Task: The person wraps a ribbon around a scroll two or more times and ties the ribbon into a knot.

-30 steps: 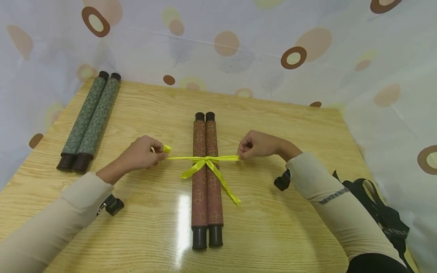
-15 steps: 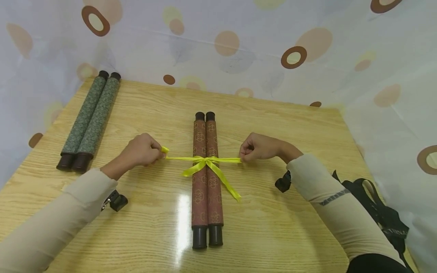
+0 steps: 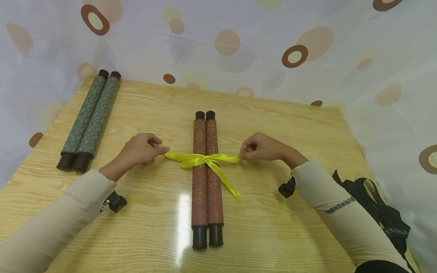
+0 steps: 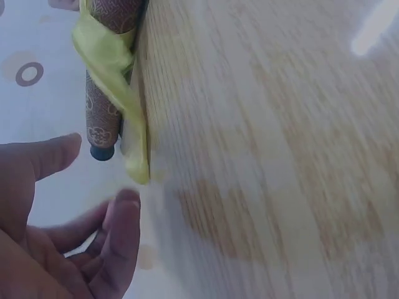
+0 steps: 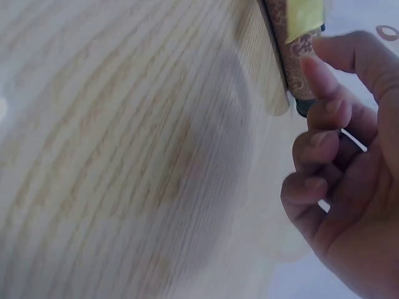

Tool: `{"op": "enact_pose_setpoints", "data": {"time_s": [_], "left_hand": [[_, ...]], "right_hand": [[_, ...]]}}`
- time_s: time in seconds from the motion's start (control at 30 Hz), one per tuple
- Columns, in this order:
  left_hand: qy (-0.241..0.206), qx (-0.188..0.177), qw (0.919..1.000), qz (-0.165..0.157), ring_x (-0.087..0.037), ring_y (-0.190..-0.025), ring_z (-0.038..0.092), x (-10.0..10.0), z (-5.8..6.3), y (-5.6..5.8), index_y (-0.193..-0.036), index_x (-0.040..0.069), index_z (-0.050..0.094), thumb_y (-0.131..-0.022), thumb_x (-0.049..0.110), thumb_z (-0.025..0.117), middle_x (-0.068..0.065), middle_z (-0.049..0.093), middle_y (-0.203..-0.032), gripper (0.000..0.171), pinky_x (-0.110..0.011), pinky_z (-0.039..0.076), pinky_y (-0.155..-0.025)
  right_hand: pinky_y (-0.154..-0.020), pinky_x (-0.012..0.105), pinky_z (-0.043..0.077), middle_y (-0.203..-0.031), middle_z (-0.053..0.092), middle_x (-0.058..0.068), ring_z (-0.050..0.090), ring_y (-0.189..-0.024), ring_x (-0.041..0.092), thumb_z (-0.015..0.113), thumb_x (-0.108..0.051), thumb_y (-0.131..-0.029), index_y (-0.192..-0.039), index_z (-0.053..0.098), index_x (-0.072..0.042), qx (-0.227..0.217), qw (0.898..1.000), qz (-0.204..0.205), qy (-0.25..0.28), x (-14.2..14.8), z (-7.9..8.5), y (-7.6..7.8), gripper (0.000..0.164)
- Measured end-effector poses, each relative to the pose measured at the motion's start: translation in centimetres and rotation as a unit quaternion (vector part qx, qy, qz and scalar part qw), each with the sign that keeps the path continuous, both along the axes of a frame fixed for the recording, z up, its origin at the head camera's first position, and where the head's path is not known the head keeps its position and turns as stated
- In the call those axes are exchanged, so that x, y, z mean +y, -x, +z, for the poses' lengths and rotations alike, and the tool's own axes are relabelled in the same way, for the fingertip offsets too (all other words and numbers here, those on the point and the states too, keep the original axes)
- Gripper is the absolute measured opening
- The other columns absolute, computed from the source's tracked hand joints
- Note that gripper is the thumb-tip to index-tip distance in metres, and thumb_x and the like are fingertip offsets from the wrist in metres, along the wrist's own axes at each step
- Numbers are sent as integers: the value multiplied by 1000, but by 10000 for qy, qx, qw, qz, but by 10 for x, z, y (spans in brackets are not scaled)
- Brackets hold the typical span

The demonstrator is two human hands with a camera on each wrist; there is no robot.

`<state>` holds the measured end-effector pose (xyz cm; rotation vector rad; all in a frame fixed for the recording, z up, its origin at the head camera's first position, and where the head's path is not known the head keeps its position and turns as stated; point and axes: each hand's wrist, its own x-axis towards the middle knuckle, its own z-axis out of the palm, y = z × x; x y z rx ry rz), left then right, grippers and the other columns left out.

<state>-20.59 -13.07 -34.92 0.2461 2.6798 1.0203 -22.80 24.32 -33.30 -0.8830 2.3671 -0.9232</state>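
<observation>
A reddish-brown patterned scroll point(image 3: 199, 197), rolled into two side-by-side rolls with dark end knobs, lies mid-table. Around its middle a yellow ribbon point(image 3: 223, 178) is tied in a bow, with one tail trailing to the lower right. Left of the bow is my left hand point(image 3: 143, 148); in the left wrist view its thumb and fingers stand apart, just short of the loose ribbon end point(image 4: 138, 165). My right hand point(image 3: 263, 147) is by the right loop. The right wrist view shows its fingers loosely bent, the fingertips point(image 5: 317, 70) close to the ribbon point(image 5: 305, 17), nothing visibly gripped.
A green patterned scroll point(image 3: 99, 113) with dark knobs lies at the table's left side. On the right edge lies a black strap or bag point(image 3: 379, 212). Spotted white cloth point(image 3: 205, 49) hangs behind the wooden table point(image 3: 273, 235).
Earlier both hands pulled the ribbon taut to either side. Now the ribbon hangs slack and has spread wider at the bow, the left fingers have parted, and the right hand has eased slightly outward.
</observation>
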Motion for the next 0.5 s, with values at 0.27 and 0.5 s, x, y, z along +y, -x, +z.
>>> {"op": "enact_pose_setpoints", "data": {"time_s": [0.27, 0.5], "left_hand": [[-47, 282, 9937, -1086, -16, -56, 58, 30, 4, -29, -93, 6, 64, -87, 31, 64, -4, 68, -79, 26, -30, 46, -49], [-966, -1437, 9740, -1462, -17, -59, 66, 59, -9, -56, -106, -4, 61, -86, 33, 66, -6, 73, -79, 43, -28, 51, -49]], "right_hand": [[-53, 32, 52, -70, 67, 17, 60, -58, 25, 61, -13, -91, -89, 69, -1, -298, 9989, -340, 153, -13, -4, -46, 14], [-57, 35, 59, -76, 72, 13, 69, -63, 23, 63, -22, -90, -94, 69, -1, -1306, 9860, -1007, 263, -54, -12, -78, 22]]}}
